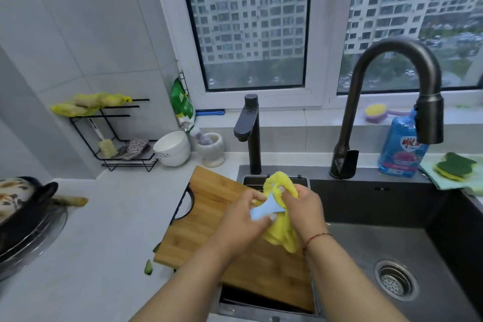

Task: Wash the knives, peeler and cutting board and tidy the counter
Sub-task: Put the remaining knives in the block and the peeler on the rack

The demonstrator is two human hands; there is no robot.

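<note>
Above the sink's left edge, the left hand [247,213] grips one light-blue peeler [264,210] by its handle while the right hand [303,208] pinches one yellow cloth [281,232] around its head. One wooden cutting board [209,217] lies beneath, bridging the counter [104,230] edge and sink [392,243]. Two faucets [386,102] stand at the sink's back edge; two stacked white bowls [173,148] sit at the counter's back.

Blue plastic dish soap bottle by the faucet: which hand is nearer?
Right. The right hand, gripping the yellow cloth, is nearer the blue plastic dish soap bottle; the left hand is farther left.
</note>
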